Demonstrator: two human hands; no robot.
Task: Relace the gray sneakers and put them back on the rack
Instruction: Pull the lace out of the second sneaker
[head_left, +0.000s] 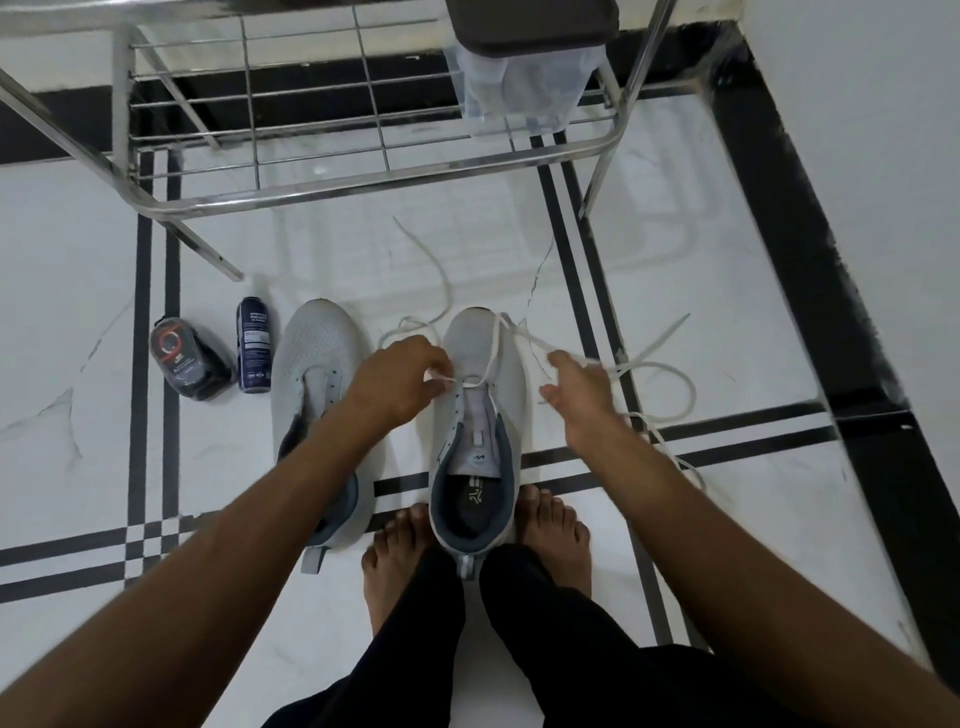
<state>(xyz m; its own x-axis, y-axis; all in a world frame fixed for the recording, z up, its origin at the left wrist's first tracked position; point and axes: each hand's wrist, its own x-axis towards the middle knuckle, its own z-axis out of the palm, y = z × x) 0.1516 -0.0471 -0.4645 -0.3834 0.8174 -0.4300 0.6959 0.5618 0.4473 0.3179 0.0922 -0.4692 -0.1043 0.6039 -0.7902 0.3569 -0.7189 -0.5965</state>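
A white marble floor crossed by black inlaid stripes is seen from above; a steel wire rack stands at the far side, and a clear plastic container with a dark lid is set on its lower shelf. Two gray sneakers are placed side by side on the floor, toes toward the rack: the left sneaker is without a lace and partly hidden by the left forearm; the right sneaker is held upright between two bare feet, its heel touching them. A white lace is threaded through the lowest eyelets of the right sneaker, its loose lengths trailing over the floor on both sides. The left hand is curled at the eyelets, one strand pinched between its fingertips; the right hand is held just beside the shoe, and whether a strand is gripped cannot be told. A dark spray can and a dark packet lie left of the sneakers.
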